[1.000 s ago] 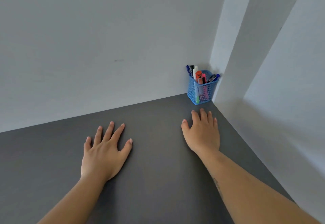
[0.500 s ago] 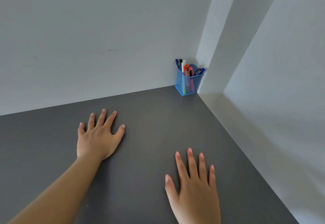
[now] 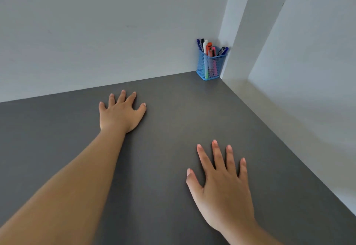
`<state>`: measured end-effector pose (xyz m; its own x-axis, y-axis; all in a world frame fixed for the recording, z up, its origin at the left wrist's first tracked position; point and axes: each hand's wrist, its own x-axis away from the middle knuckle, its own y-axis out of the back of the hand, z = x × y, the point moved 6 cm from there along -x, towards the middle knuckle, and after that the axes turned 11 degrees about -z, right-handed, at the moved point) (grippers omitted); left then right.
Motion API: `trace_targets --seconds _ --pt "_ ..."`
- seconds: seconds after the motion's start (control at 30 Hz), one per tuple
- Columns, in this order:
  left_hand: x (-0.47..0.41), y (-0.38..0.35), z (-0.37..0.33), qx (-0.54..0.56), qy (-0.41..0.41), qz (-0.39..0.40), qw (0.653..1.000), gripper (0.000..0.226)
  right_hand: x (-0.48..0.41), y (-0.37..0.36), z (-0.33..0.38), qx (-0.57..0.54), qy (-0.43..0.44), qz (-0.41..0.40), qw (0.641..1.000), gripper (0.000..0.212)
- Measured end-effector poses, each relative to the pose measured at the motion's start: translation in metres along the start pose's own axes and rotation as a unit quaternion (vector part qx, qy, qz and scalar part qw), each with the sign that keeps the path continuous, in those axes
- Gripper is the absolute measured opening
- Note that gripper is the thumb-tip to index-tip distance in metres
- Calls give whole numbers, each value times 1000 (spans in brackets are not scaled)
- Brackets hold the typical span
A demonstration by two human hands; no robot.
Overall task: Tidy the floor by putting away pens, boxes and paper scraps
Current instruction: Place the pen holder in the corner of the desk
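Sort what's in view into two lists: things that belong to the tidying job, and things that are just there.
Belongs to the job:
- blue wire-mesh pen holder, standing in the corner
- assorted pens and markers standing in it
- left hand, flat on the surface, empty
- right hand, flat, empty

Just there:
- dark grey flat surface
- pale grey walls

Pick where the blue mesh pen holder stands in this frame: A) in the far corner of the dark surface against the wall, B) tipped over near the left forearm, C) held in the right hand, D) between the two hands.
A: the blue mesh pen holder stands upright in the far corner against the wall, apart from both hands, which lie flat and empty on the dark surface.
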<state>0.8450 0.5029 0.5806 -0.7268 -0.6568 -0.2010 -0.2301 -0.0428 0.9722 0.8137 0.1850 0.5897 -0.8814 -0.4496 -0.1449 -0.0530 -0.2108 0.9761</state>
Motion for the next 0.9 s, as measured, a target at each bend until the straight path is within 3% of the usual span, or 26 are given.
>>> trace_targets --seconds 0.2,0.57,0.9 --pt "29 3 1 2 -18 27 999 74 -4 1 -4 -14 -8 -7 1000 67" --pt "190 42 28 1 -40 34 999 74 -2 -2 -5 -27 -13 -31 999 64" --pt "307 73 59 -2 -47 35 998 74 98 12 -4 -9 6 0 1000 63"
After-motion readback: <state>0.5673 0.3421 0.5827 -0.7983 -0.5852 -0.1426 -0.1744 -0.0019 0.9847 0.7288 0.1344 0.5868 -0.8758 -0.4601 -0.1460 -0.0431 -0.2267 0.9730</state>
